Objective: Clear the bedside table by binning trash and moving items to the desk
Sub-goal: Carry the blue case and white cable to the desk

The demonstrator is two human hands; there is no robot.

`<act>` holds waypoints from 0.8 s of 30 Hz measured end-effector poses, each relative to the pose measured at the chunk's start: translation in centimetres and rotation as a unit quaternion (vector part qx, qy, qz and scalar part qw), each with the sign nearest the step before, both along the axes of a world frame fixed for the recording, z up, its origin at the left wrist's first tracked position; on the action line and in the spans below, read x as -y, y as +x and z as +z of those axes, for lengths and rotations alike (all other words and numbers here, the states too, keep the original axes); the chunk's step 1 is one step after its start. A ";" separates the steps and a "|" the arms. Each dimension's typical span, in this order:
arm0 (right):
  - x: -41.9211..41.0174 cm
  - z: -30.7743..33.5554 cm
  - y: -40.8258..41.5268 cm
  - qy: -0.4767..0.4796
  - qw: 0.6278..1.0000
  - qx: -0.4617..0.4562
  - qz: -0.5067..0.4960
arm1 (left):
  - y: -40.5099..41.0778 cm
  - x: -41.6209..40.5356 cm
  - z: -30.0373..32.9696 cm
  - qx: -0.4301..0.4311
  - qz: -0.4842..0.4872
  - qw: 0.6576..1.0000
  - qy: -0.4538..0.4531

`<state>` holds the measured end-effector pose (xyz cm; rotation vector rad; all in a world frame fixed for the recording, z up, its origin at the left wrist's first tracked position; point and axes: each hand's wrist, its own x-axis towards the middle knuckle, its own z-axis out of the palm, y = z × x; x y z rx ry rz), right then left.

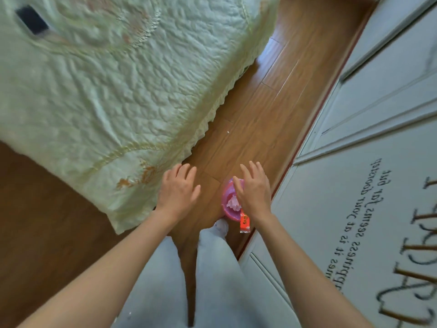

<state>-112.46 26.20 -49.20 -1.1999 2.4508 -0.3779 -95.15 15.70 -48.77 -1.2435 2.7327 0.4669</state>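
Both open and holding nothing: left hand (178, 190) over wooden floor (255, 110) beside bed cover (106, 91), right hand (254, 188) above pink bin (227, 204) containing crumpled tissue (233, 201); red wrapper (244, 221) at bin's rim

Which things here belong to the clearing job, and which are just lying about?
Job:
- pink bin on the floor
- crumpled tissue inside it
- red wrapper at its rim
- both empty hands: left hand, right hand

Lying about:
- dark phone on the bedspread
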 end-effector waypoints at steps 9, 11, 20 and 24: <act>6.2 5.8 13.4 -0.025 0.982 -0.051 0.180 | 17.3 2.9 6.6 -0.010 0.176 0.984 -0.024; 7.5 6.8 17.7 -0.029 0.976 -0.050 0.211 | 21.9 3.3 7.5 -0.001 0.210 0.977 -0.027; 14.0 11.2 35.5 -0.040 0.938 -0.045 0.340 | 39.8 4.8 12.1 -0.006 0.306 0.949 -0.080; 16.8 13.0 40.8 -0.051 0.917 -0.050 0.392 | 45.7 5.1 13.7 -0.007 0.353 0.930 -0.105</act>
